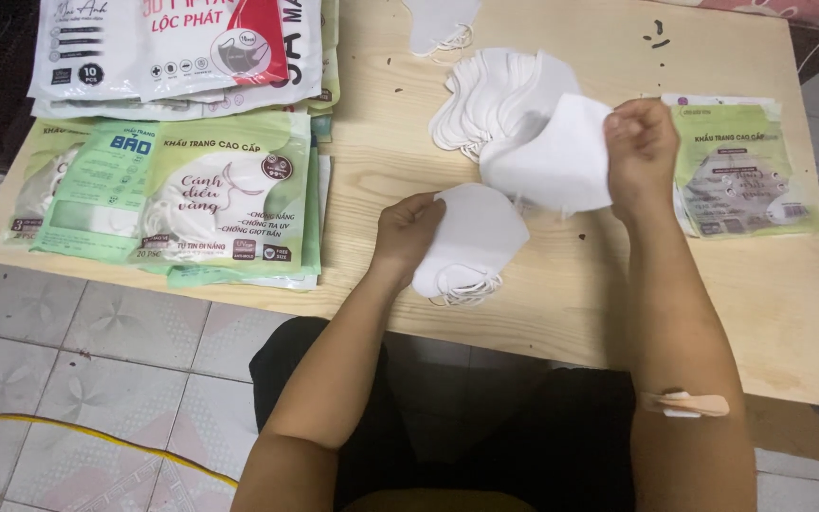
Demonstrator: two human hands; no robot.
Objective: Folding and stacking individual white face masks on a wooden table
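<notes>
My left hand point(408, 230) grips a small stack of white face masks point(471, 245) just above the front of the wooden table point(561, 294); their ear loops hang at the bottom. My right hand point(639, 144) is closed on a single white mask point(552, 156), held a little above the table to the right of the stack. Behind that mask a fanned pile of white masks point(490, 100) lies on the table.
Green and white mask packets point(191, 194) are piled at the table's left, with white and red packets point(172, 43) behind them. One green packet point(746, 171) lies at the right. Another white mask point(438, 24) sits at the far edge. Tiled floor is below.
</notes>
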